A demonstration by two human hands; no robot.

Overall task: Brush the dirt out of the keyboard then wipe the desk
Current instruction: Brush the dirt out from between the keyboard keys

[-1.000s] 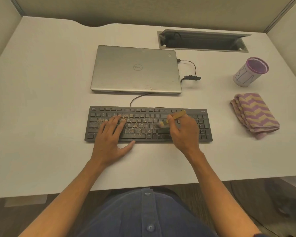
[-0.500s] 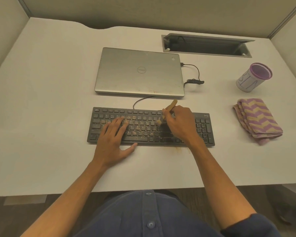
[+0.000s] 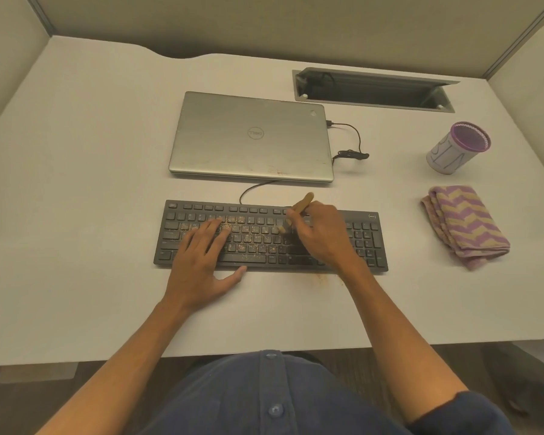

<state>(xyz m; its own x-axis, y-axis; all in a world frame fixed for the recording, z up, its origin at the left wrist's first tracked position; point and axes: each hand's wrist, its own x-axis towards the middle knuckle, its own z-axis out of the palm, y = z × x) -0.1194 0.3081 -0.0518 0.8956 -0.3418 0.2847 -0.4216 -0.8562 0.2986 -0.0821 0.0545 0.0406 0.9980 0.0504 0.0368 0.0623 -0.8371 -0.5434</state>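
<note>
**Brushing under way, desk wipe not yet begun**

The black keyboard [image 3: 270, 237] lies near the front edge of the white desk [image 3: 76, 183], and brown crumbs sit thick among its middle keys, just beside the fingertips of the left hand [image 3: 201, 262]. That hand lies flat with fingers straight and spread, pressing the left half of the keyboard, the thumb out over the desk. The right hand [image 3: 322, 235] grips a small wooden brush [image 3: 296, 211], fingers curled round the handle, bristles down on the upper key rows right of centre. A little dirt has landed on the desk just in front of the keyboard [image 3: 322, 277]. The right part of the board looks cleaner; the crumbs in the middle remain, so the brushing seems perhaps halfway. The folded purple zigzag cloth [image 3: 465, 227] rests untouched well to the right; wiping is all still to do.

Behind the keyboard sits a closed silver laptop [image 3: 252, 139] with a cable [image 3: 355, 139] plugged in. A purple-rimmed cup [image 3: 457, 149] stands behind the cloth, and an open cable hatch [image 3: 371, 91] sits at the back. Beige partition walls enclose the desk.
</note>
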